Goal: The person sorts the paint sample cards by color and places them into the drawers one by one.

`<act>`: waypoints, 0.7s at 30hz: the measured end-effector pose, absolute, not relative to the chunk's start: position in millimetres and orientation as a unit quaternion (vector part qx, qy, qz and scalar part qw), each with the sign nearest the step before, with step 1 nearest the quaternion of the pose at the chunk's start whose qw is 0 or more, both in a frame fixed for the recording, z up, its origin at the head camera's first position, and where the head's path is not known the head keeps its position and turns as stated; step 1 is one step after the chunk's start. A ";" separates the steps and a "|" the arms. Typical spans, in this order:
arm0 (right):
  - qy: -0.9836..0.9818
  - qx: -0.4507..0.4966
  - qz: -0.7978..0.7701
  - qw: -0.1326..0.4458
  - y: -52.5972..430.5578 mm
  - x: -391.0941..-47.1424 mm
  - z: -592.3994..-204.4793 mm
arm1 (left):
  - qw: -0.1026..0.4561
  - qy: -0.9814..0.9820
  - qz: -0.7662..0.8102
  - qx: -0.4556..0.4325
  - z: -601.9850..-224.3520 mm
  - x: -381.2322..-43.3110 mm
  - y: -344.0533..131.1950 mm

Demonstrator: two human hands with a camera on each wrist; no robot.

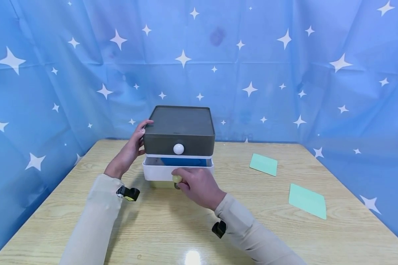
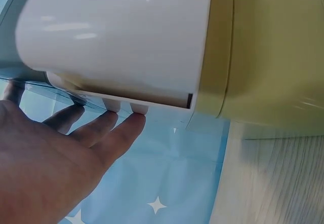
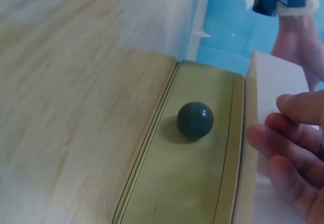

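Observation:
A small stacked drawer box stands on the table, with a dark grey top drawer point(image 1: 159, 145), a white middle drawer point(image 1: 157, 172) and an olive-green bottom drawer point(image 1: 159, 184). The middle drawer is pulled out, and something blue point(image 1: 185, 162) shows inside. My right hand point(image 1: 199, 186) pinches its pale yellow knob point(image 1: 177, 179) between thumb and index finger. Below it, the bottom drawer's dark round knob point(image 3: 195, 120) is plain in the right wrist view. My left hand point(image 1: 129, 151) rests on the box's left side, fingertips point(image 2: 136, 120) against the wall and one finger reaching the top edge.
Two mint-green sheets point(image 1: 264, 164) lie on the wooden table point(image 1: 252, 206) to the right of the box. A blue curtain point(image 1: 219, 73) with white stars hangs behind and on both sides. A white knob point(image 1: 178, 149) juts from the top drawer.

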State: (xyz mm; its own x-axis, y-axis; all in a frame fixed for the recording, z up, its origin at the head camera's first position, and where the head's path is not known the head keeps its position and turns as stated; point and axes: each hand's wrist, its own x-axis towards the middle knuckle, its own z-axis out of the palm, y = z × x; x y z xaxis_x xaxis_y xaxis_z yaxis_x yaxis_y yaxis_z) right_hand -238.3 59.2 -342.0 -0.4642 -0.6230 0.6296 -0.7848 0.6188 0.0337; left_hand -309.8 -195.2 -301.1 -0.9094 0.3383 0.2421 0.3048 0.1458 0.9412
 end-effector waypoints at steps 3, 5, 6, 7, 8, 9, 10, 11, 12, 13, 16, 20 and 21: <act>-0.848 0.411 0.136 0.305 58.6 -244.2 -342.2 | 0.015 0.754 0.622 0.213 -301.2 -309.7 -195.3; -0.851 0.405 0.138 0.306 58.4 -248.0 -343.2 | 0.017 0.751 0.624 0.213 -300.8 -309.5 -194.9; -0.852 0.402 0.140 0.305 58.4 -249.6 -343.7 | 0.018 0.751 0.625 0.213 -300.6 -309.5 -194.6; -0.854 0.398 0.140 0.305 58.7 -251.4 -344.1 | 0.019 0.750 0.626 0.213 -300.4 -309.7 -193.8; -0.854 0.396 0.141 0.306 59.0 -253.1 -344.6 | 0.019 0.750 0.626 0.214 -300.0 -310.0 -192.8; -0.854 0.395 0.143 0.307 59.3 -254.8 -345.0 | 0.019 0.749 0.626 0.215 -300.1 -310.6 -192.0; -0.853 0.394 0.147 0.310 59.7 -256.5 -345.4 | 0.019 0.750 0.625 0.215 -300.0 -310.9 -191.4; -0.852 0.393 0.149 0.313 59.9 -258.4 -345.8 | 0.018 0.751 0.624 0.216 -299.9 -311.0 -190.8; -0.850 0.393 0.151 0.317 60.2 -259.9 -346.0 | 0.018 0.751 0.624 0.217 -300.1 -311.3 -190.6; -0.847 0.394 0.154 0.321 60.4 -261.7 -346.2 | 0.017 0.751 0.623 0.218 -300.2 -311.6 -190.7; -0.844 0.393 0.164 0.326 60.0 -265.6 -346.5 | 0.018 0.752 0.621 0.219 -300.6 -311.2 -191.7; -0.851 0.386 0.176 0.311 57.7 -269.2 -345.5 | 0.017 0.751 0.622 0.220 -301.3 -309.8 -193.9; -0.853 0.383 0.177 0.306 57.3 -269.5 -345.1 | 0.016 0.751 0.622 0.220 -301.4 -309.5 -194.1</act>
State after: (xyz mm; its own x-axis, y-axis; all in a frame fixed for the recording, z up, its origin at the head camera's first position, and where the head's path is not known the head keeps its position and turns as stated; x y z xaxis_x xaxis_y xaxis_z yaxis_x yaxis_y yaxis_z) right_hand -269.5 57.3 -345.1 -0.5188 -0.5453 0.6584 -0.7624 0.6435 -0.0678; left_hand -309.5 -194.1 -301.4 -0.9023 0.3514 0.2497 0.3109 0.1292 0.9416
